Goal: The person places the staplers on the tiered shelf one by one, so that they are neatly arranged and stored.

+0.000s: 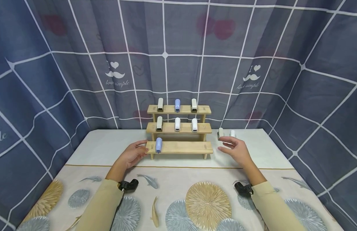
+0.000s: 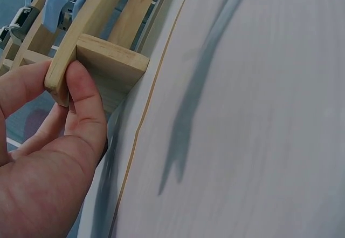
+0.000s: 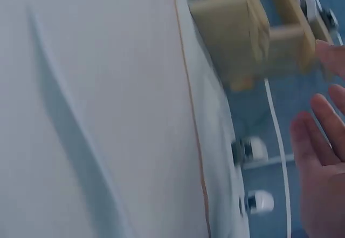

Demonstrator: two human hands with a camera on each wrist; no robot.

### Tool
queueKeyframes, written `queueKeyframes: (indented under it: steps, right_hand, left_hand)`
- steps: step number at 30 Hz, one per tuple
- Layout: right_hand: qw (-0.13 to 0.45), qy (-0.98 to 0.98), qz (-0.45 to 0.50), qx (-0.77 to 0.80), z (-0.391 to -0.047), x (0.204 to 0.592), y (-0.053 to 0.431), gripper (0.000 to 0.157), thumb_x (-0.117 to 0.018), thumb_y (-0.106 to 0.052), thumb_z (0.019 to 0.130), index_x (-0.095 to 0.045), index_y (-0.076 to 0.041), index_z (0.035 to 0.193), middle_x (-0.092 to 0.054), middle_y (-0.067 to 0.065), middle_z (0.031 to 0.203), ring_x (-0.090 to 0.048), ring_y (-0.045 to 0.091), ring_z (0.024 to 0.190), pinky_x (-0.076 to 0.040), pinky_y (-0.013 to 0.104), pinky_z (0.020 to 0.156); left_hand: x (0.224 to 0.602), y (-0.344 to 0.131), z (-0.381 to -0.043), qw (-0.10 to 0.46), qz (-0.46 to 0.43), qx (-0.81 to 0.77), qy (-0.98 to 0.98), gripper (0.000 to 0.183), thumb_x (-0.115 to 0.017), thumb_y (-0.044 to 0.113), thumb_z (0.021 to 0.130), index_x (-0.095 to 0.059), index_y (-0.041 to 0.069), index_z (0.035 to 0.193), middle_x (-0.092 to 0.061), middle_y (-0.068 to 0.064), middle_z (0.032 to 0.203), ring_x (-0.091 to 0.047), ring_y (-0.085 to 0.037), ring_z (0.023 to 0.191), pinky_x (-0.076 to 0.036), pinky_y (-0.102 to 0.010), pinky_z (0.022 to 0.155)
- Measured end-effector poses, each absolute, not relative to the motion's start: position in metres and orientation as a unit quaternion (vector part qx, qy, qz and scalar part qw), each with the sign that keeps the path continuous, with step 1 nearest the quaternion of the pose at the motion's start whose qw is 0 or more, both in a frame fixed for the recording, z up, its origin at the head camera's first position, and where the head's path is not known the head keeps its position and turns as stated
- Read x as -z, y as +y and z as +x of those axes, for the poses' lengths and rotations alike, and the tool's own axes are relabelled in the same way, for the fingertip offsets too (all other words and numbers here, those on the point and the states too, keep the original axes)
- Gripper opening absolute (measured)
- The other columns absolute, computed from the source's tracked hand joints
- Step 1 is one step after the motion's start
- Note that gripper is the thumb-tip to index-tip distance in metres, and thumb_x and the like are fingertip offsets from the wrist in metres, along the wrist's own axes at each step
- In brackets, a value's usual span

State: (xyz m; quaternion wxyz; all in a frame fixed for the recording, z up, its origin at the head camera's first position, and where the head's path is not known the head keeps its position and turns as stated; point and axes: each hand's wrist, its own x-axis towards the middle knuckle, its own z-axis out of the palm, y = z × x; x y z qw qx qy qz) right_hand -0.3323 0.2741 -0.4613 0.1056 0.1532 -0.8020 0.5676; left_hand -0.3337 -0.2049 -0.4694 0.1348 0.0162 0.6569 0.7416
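A three-tier wooden stand (image 1: 187, 148) stands on the white-covered table. My left hand (image 1: 133, 154) pinches the left end of its lowest shelf; the left wrist view shows thumb and fingers around the board's end (image 2: 60, 79). On that shelf, near the left end, is a blue mini stapler (image 1: 158, 145). My right hand (image 1: 237, 150) is off the stand's right side, fingers apart and holding nothing. Just behind it are a cream mini stapler (image 1: 220, 132) and a white mini stapler (image 1: 232, 133), partly hidden in the head view.
The middle shelf (image 1: 185, 128) carries a cream stapler (image 1: 159, 124) and two white ones. On the top shelf (image 1: 185, 109), a blue stapler (image 1: 177, 105) stands between two pale ones. A checked curtain (image 1: 184, 73) hangs behind and at both sides. The patterned cloth (image 1: 161, 192) covers the front.
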Motion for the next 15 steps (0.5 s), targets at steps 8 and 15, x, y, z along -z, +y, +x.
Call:
queueKeyframes:
  steps: [8, 15]
  right_hand:
    - [0.133, -0.825, 0.113, -0.537, -0.35, 0.461, 0.301, 0.052, -0.083, -0.005, 0.085, -0.063, 0.007, 0.132, -0.061, 0.029, 0.137, -0.068, 0.011, 0.115, -0.053, 0.044, 0.105]
    - [0.152, -0.842, 0.075, -0.512, -0.366, 0.463, 0.312, 0.052, -0.084, -0.014, 0.086, -0.066, 0.001, 0.132, -0.061, 0.023, 0.139, -0.06, 0.044, 0.128, -0.052, 0.041, 0.106]
  left_hand:
    - [0.469, -0.206, -0.335, 0.137, 0.015, -0.741, 0.657, 0.069, -0.059, -0.007, 0.097, -0.027, -0.007, 0.157, -0.066, -0.002, 0.107, -0.066, -0.008, 0.091, -0.058, -0.019, 0.08]
    - [0.471, -0.205, -0.336, 0.138, 0.017, -0.742, 0.656, 0.068, -0.058, -0.007, 0.097, -0.028, -0.006, 0.158, -0.067, -0.002, 0.105, -0.066, -0.008, 0.089, -0.058, -0.019, 0.078]
